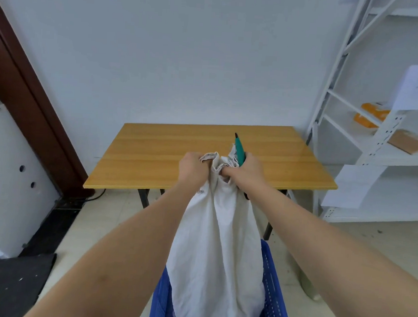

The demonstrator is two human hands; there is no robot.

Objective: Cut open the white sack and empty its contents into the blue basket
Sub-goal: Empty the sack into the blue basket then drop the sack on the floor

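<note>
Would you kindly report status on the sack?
Both hands grip sack top; right holds green cutter. Sack stands in blue basket. Nothing obstructing.

sack: I see a white cloth sack [217, 253], creased and full-bodied, standing upright and tall, wider toward the bottom.
sack top: bunched and gathered at the neck, raised in front of the table edge.
sack base: sits inside the basket, hiding most of its inside.
basket: I make out a blue plastic basket [273, 309] with perforated walls, on the floor, low in my view; only its right wall and part of its left wall show.
</note>
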